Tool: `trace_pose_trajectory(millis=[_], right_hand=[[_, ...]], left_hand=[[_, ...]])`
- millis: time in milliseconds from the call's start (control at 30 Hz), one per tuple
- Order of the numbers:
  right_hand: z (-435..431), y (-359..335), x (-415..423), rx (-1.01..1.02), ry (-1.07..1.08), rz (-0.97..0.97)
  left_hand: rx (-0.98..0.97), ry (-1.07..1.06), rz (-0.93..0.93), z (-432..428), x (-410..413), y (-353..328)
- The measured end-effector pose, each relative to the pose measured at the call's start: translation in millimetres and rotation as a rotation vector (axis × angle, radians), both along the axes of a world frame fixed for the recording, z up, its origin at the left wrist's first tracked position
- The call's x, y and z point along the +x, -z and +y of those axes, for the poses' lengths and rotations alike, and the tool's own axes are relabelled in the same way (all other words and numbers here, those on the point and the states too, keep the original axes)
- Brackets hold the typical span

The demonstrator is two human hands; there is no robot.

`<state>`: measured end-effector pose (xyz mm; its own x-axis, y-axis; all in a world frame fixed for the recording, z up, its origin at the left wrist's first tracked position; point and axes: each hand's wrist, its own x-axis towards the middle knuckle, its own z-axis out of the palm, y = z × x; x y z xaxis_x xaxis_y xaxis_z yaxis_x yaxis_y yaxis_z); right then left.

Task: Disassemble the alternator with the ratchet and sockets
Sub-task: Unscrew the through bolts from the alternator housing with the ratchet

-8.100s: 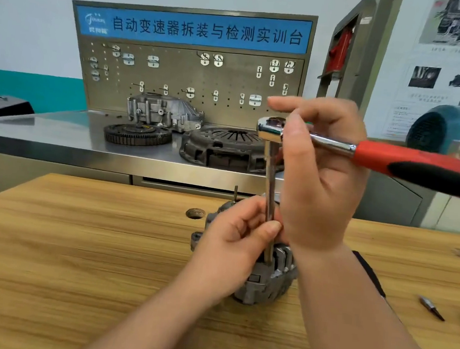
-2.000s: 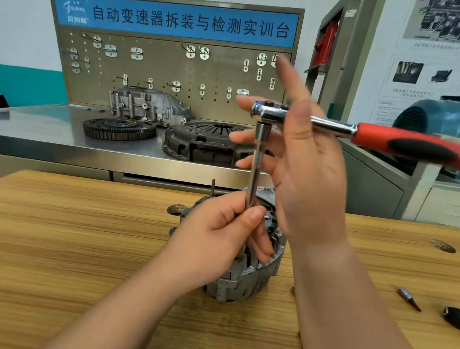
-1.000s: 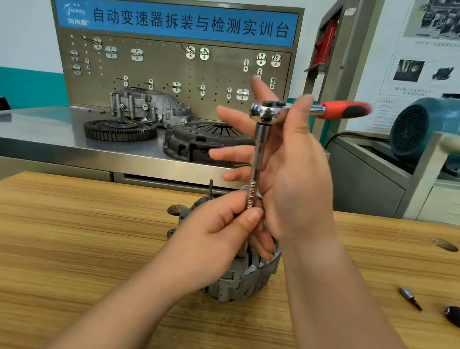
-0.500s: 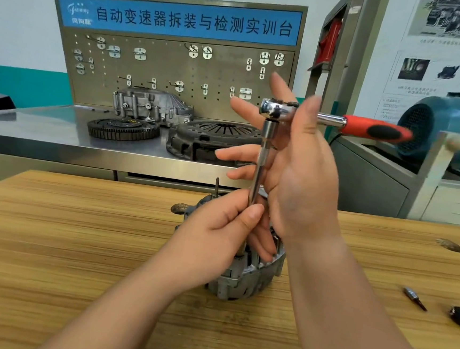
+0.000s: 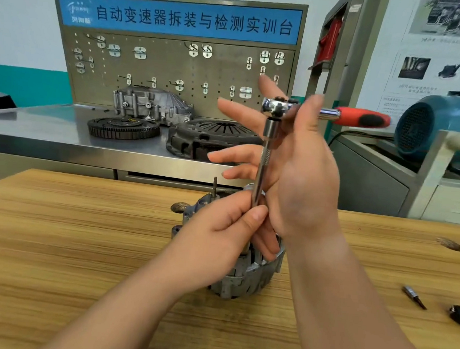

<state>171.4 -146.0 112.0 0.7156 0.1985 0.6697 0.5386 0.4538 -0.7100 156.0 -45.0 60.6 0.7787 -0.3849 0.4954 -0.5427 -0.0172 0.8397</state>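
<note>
Btm ctr of frame, on the tan wooden bench (image 5: 78, 244), the grey cast-metal alternator (image 5: 244, 278) stands on end, not clamped. The left hand (image 5: 217, 237) pinches the low end of the chrome extension bar (image 5: 263, 160) just above it; socket end hidden by fingers. The right hand (image 5: 300, 180) is higher, fingers splayed straight, thumb laid on the neck of the red-and-black-handled ratchet (image 5: 359, 117).

Risk, imo: w/ so loose a hold the bar tilts, slips off the fastener & rounds it, or the alternator tips.

Count: 1 alternator, 1 ratchet, 1 bar, 1 loose bit (image 5: 414, 297) lower right. On the far steel counter (image 5: 32, 126): 1 toothed ring (image 5: 123, 127), 1 clutch cover (image 5: 212, 139), 1 housing (image 5: 151, 103).
</note>
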Motion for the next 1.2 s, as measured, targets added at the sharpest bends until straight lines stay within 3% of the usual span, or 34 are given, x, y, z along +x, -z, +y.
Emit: trace_pose_trajectory(millis=[233,500,600,767,1033,1200], right_hand=[[-4,-5,-2,-0.027,0.225,-0.346],[-6,-1,5,0.016,0.014,0.042],[-3,-1,2,0.015,0.05,-0.016],[-3,-4,-3,0.032,0.198,-0.271],[-1,-1,-2,0.054,0.036,0.015],[3,-1,-7,0.035,0.241,-0.203]], left_hand=[[0.004,-0.075,-0.006,-6,5,5],[0.042,-0.039,0.008,0,0,0],[0.043,-0.051,0.019,1,3,0],[0.06,-0.085,0.012,-2,5,4],[0.067,-0.036,0.003,1,1,2],[0.056,-0.096,-0.011,-2,1,3]])
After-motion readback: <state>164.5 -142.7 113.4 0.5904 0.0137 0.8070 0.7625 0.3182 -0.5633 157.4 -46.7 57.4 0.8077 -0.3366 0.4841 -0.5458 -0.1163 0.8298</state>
